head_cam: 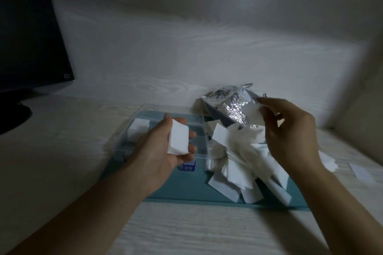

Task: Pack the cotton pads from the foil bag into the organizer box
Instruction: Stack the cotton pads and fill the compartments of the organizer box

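Note:
My left hand (165,151) holds a small stack of white cotton pads (178,137), thumb on top, above the front of the clear organizer box (199,128). One compartment at the box's left holds white pads (138,130). My right hand (290,130) pinches a single blurred pad (253,113) just in front of the crumpled silver foil bag (230,107). A loose heap of white pads (238,163) lies under my right hand, right of the box.
The box and heap sit on a teal mat (186,190) on a pale wood-grain table. A dark monitor (29,33) stands at the far left. Stray pads (360,172) lie at the right, beyond the mat. A wall rises on the right.

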